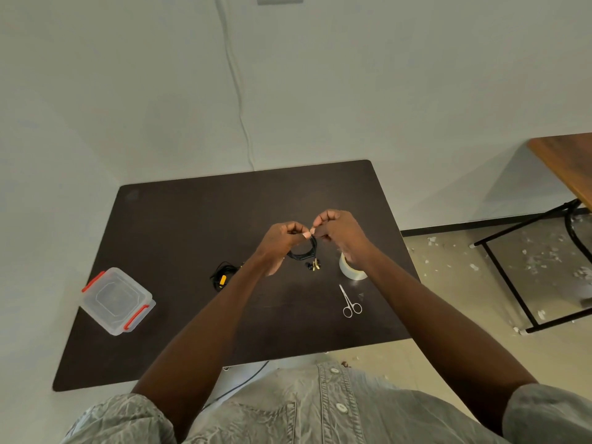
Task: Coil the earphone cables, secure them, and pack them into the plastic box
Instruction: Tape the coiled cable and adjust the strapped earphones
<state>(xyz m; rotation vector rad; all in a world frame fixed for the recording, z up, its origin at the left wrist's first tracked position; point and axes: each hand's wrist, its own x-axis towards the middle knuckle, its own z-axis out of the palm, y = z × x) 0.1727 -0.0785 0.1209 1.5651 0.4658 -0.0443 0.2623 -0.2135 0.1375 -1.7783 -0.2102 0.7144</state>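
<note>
A grey denim shirt [320, 408] fills the near edge. A coiled black earphone cable [302, 251] is pinched above the dark table [179, 219] by the left hand [282, 240] and right hand [339, 232], fingers curled. Tape should be wrapped snugly; the lidded clear plastic box [117, 299] is set well left.

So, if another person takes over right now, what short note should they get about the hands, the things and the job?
Left hand and right hand: both pinch the top of one coiled earphone, held above the table, seemingly securing it.
Second earphone: on the table, left of the hands.
Tape and scissors: on the table, at the right.
Box: near the left edge, lid on.
Done: one coil wound.
Left: finish securing it, do the second earphone, open the box, pack both.
</note>
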